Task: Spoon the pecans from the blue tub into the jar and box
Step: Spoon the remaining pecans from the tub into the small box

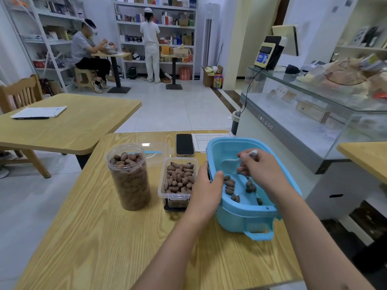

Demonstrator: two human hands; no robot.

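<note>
At the near right of the table [104, 248] the blue tub [259, 218] sits tipped, its near end overhanging toward the right edge. The left hand [206, 191] grips the tub's left rim, thumb inside and fingers curled over the outside, holding it steady. Only a scatter of pecans [230, 186] is left on the tub floor, gathered along the left and near side. The right hand [261, 170] is down inside the tub, fingers pinched round the pale handle of a spoon [252, 153] whose bowl is hidden among the nuts. To do this scoop well, I would keep the tub tilted so the nuts pool in one corner, then slide the spoon under them along the wall. Just left of the tub stands the clear box [178, 181], nearly full; further left the jar [128, 176] is filled to its neck. A phone [184, 145] lies at the far edge.
</note>
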